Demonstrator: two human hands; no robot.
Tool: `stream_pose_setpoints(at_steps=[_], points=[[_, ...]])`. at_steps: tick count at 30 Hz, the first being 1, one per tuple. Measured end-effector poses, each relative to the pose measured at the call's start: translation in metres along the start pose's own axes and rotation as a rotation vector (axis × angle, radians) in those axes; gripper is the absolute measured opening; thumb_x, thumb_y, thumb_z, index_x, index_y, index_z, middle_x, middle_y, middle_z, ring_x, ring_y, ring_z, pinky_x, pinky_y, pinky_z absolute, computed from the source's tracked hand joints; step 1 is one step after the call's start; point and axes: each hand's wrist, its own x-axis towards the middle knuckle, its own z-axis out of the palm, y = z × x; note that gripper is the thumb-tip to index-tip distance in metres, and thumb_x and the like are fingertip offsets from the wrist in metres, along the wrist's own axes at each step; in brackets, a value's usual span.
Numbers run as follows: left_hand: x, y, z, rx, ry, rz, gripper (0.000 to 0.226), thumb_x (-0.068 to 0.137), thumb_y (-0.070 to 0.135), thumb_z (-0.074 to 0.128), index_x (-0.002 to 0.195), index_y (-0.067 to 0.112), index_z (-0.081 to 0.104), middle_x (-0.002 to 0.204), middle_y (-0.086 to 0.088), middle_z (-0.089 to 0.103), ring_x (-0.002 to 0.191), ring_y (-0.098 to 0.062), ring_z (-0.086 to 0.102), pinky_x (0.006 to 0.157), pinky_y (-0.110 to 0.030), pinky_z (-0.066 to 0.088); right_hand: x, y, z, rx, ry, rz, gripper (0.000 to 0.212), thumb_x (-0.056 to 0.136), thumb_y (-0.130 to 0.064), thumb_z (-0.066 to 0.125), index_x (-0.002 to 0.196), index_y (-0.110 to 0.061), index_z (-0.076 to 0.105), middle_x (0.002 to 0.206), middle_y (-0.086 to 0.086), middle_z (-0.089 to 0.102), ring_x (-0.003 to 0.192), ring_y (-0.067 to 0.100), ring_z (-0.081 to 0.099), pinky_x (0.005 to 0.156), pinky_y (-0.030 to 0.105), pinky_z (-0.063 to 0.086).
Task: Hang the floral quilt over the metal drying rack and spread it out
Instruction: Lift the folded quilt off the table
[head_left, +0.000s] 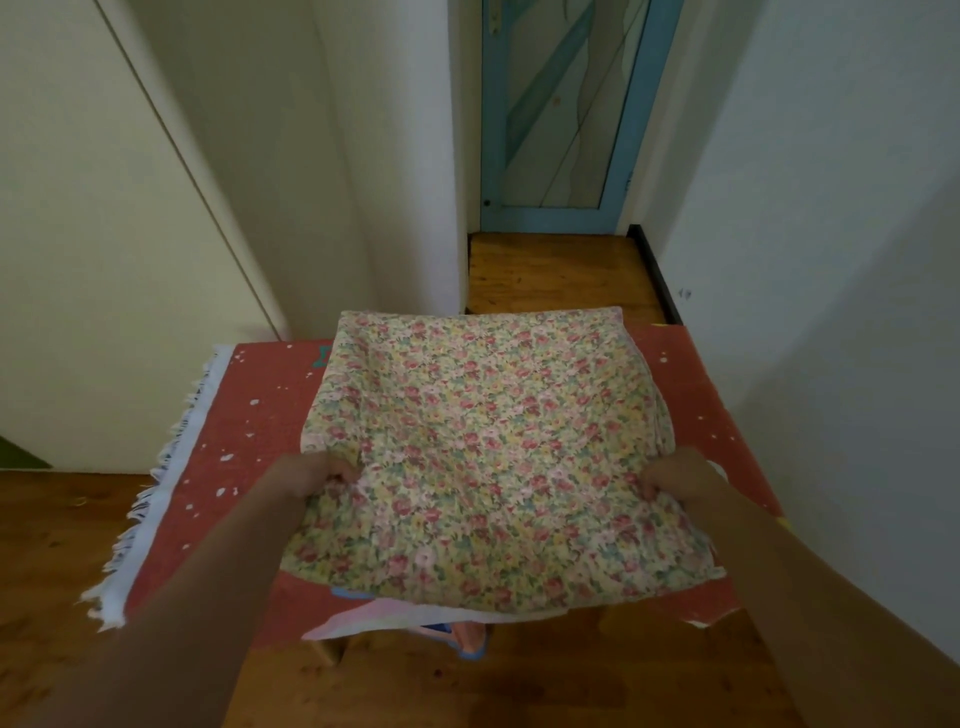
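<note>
**Lift the quilt evenly with both hands**

The folded floral quilt (483, 457) lies on a red cloth (249, 441). The left hand (311, 475) and right hand (675, 478) each pinch a side. Keep both grips tight and level. No rack shows.

The floral quilt (483, 447) lies on the spotted cloth (249, 447) toward its right edge — the door (558, 114) stands behind, floor (62, 540) at the left.

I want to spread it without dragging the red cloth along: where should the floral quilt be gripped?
Pinch the floral quilt at its two side edges, from outside, as the left hand and right hand do. It lies folded over the red cloth, so opposite-edge grips probably lift it evenly.
</note>
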Motion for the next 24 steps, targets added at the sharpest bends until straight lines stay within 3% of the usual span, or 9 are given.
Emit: stream_pose_setpoints(at_steps=[2, 4, 6, 8, 11, 15, 17, 20, 24], points=[[-0.009, 0.003, 0.002, -0.035, 0.069, 0.061, 0.012, 0.068, 0.004, 0.07, 0.059, -0.002, 0.065, 0.063, -0.012, 0.058, 0.048, -0.027, 0.045, 0.047, -0.032, 0.038, -0.004, -0.002, 0.002, 0.029, 0.057, -0.038, 0.079, 0.036, 0.001, 0.058, 0.114, 0.013, 0.055, 0.116, 0.024, 0.058, 0.104, 0.039, 0.054, 0.057, 0.025, 0.038], [-0.015, 0.005, 0.002, -0.072, 0.106, 0.09, 0.013, 0.064, 0.006, 0.072, 0.064, -0.005, 0.065, 0.063, -0.015, 0.058, 0.046, -0.027, 0.043, 0.048, -0.031, 0.039, -0.006, -0.005, 0.004, 0.103, 0.104, -0.101, 0.081, 0.034, 0.0, 0.049, 0.114, 0.014, 0.054, 0.116, 0.026, 0.058, 0.104, 0.039, 0.054, 0.064, 0.026, 0.04], [-0.022, 0.007, 0.004, -0.114, 0.128, 0.114, 0.014, 0.063, 0.005, 0.072, 0.064, -0.006, 0.064, 0.063, -0.016, 0.056, 0.046, -0.027, 0.045, 0.05, -0.033, 0.039, -0.009, -0.008, 0.004, 0.179, 0.162, -0.158, 0.08, 0.035, -0.001, 0.047, 0.113, 0.015, 0.053, 0.107, 0.024, 0.06, 0.09, 0.035, 0.055, 0.065, 0.027, 0.041], [-0.029, 0.009, 0.006, -0.165, 0.157, 0.165, 0.011, 0.063, 0.002, 0.071, 0.06, -0.005, 0.063, 0.061, -0.014, 0.058, 0.049, -0.027, 0.048, 0.049, -0.03, 0.04, -0.014, -0.01, 0.003, 0.219, 0.198, -0.217, 0.063, 0.047, 0.001, 0.053, 0.108, 0.013, 0.057, 0.08, 0.013, 0.059, 0.064, 0.024, 0.049, 0.052, 0.021, 0.036], [-0.04, 0.012, 0.005, -0.26, 0.205, 0.245, 0.006, 0.062, -0.001, 0.071, 0.064, -0.003, 0.066, 0.067, -0.015, 0.062, 0.057, -0.03, 0.056, 0.051, -0.028, 0.043, -0.02, -0.011, 0.0, 0.33, 0.214, -0.286, 0.026, 0.061, 0.009, 0.051, 0.084, 0.013, 0.062, 0.06, 0.005, 0.051, 0.056, 0.019, 0.046, 0.046, 0.022, 0.034], [-0.053, 0.015, -0.004, -0.346, 0.239, 0.352, 0.03, 0.062, 0.0, 0.071, 0.092, -0.003, 0.066, 0.085, -0.017, 0.066, 0.069, -0.031, 0.062, 0.052, -0.029, 0.047, -0.027, -0.018, -0.005, 0.455, 0.191, -0.37, 0.04, 0.04, 0.0, 0.048, 0.076, 0.019, 0.052, 0.07, 0.009, 0.054, 0.062, 0.021, 0.048, 0.054, 0.026, 0.038], [-0.063, 0.017, -0.009, -0.377, 0.249, 0.438, 0.036, 0.063, 0.001, 0.072, 0.099, 0.003, 0.066, 0.089, -0.014, 0.066, 0.072, -0.028, 0.063, 0.053, -0.028, 0.047, -0.029, -0.025, -0.008, 0.47, 0.17, -0.42, 0.039, 0.038, -0.002, 0.05, 0.074, 0.01, 0.06, 0.072, 0.009, 0.058, 0.068, 0.024, 0.052, 0.062, 0.031, 0.044], [-0.077, 0.018, -0.02, -0.401, 0.274, 0.536, 0.034, 0.063, 0.002, 0.072, 0.095, 0.01, 0.067, 0.088, -0.009, 0.067, 0.071, -0.021, 0.063, 0.054, -0.028, 0.046, -0.039, -0.043, -0.01, 0.46, 0.146, -0.445, 0.025, 0.051, 0.008, 0.056, 0.062, -0.014, 0.06, 0.07, 0.001, 0.057, 0.067, 0.02, 0.053, 0.061, 0.028, 0.045], [-0.096, 0.015, -0.038, -0.451, 0.311, 0.598, 0.026, 0.063, 0.0, 0.071, 0.082, 0.016, 0.068, 0.081, -0.005, 0.067, 0.068, -0.02, 0.063, 0.059, -0.029, 0.048, -0.053, -0.067, -0.004, 0.462, 0.126, -0.544, 0.027, 0.063, 0.02, 0.05, 0.079, 0.003, 0.064, 0.068, 0.0, 0.055, 0.063, 0.014, 0.05, 0.054, 0.024, 0.041]])
